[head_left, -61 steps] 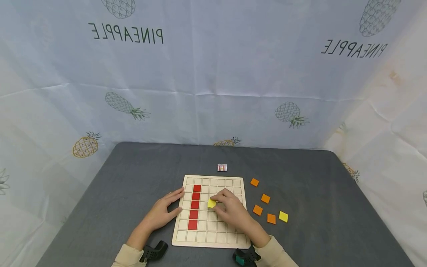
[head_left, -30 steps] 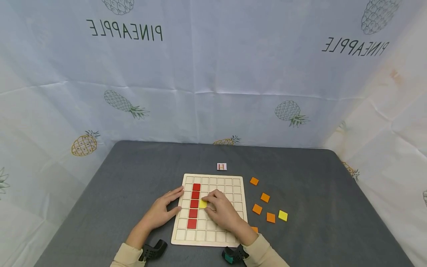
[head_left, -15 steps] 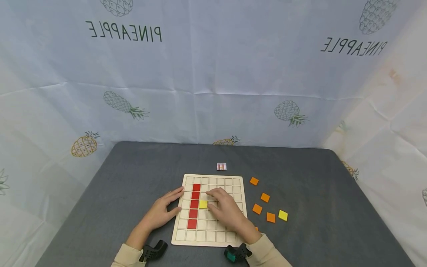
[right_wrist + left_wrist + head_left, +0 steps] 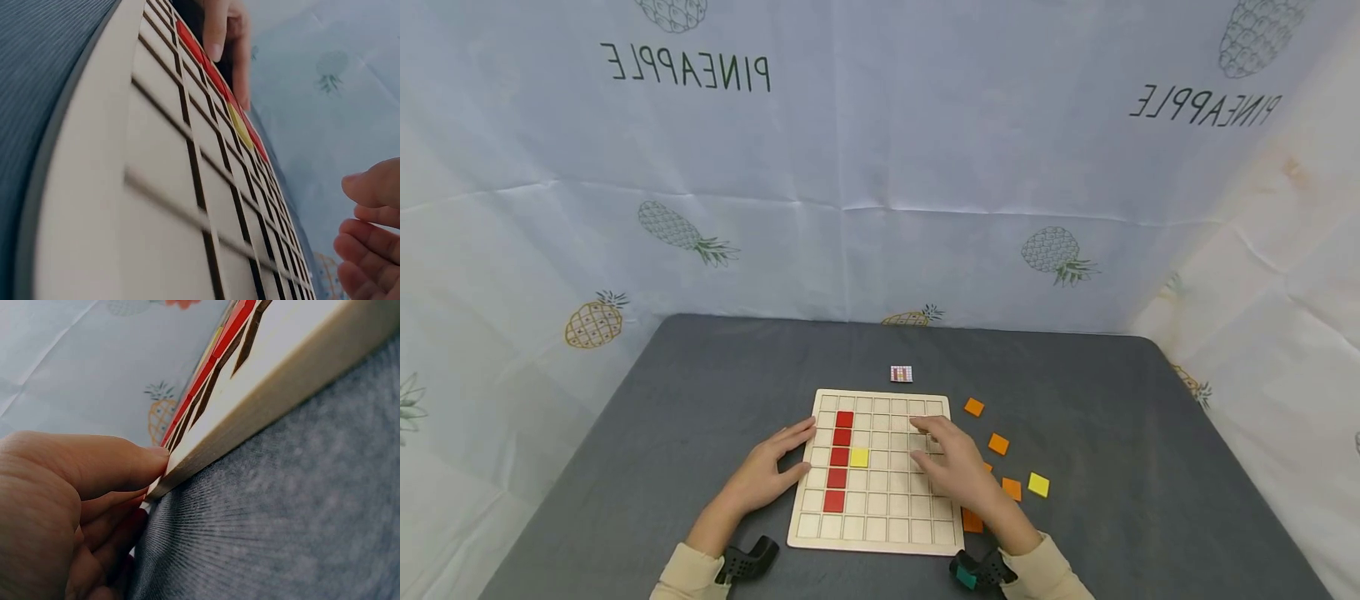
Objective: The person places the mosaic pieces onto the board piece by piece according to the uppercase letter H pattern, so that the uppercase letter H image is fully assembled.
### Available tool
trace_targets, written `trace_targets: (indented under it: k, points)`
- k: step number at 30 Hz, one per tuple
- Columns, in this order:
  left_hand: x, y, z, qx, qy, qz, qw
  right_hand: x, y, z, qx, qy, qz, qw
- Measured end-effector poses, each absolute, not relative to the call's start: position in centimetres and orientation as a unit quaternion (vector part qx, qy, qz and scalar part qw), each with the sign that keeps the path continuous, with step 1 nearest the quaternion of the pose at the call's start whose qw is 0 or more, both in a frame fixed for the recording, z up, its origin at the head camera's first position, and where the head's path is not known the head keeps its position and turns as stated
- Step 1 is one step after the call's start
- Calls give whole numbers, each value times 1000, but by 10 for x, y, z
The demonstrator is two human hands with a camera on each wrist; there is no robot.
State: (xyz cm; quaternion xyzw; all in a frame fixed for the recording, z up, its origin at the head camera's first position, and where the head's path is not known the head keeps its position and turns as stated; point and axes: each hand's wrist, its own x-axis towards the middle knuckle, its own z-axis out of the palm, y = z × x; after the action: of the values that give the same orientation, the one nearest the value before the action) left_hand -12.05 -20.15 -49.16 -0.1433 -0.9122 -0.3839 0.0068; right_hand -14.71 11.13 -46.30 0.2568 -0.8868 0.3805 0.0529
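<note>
A pale wooden grid board (image 4: pixel 880 547) lies on the grey table. Five red tiles (image 4: pixel 839 457) form one column in it, and a yellow tile (image 4: pixel 859 457) sits directly right of the middle red one. My left hand (image 4: pixel 767 473) touches the board's left edge with thumb and fingers spread; the left wrist view shows the thumb against the board's side (image 4: pixel 250 419). Over the right part of the board is my right hand (image 4: pixel 958 467), thumb and fingers apart, with nothing between them. In the right wrist view the right hand (image 4: pixel 375 231) appears beside the grid.
Several orange tiles (image 4: pixel 998 443) and one loose yellow tile (image 4: pixel 1038 485) lie on the table right of the board, some partly hidden by my right hand and arm. A small patterned card (image 4: pixel 901 374) lies behind the board. A pineapple-print cloth (image 4: pixel 880 150) hangs beyond the table.
My right hand has let go of the yellow tile, now flat beside the red column, and has moved right across the board. The left hand has stayed at the left edge.
</note>
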Motion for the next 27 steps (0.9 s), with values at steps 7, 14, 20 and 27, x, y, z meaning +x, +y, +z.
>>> trace_targets:
  k: [7,14,20,27]
  points:
    - [-120,-201,-491,-149,-913,-380,9,-136,161,-464,200,-909,357,81]
    - [-120,-201,-491,-153,-913,-378,11,-122,211,-466,155,-926,331,97]
    - [-120,-201,-491,-149,-913,-380,10,-112,239,-470,103,-943,305,85]
    - [-120,-201,-491,-146,-912,-383,8,-107,251,-478,76,-954,281,70]
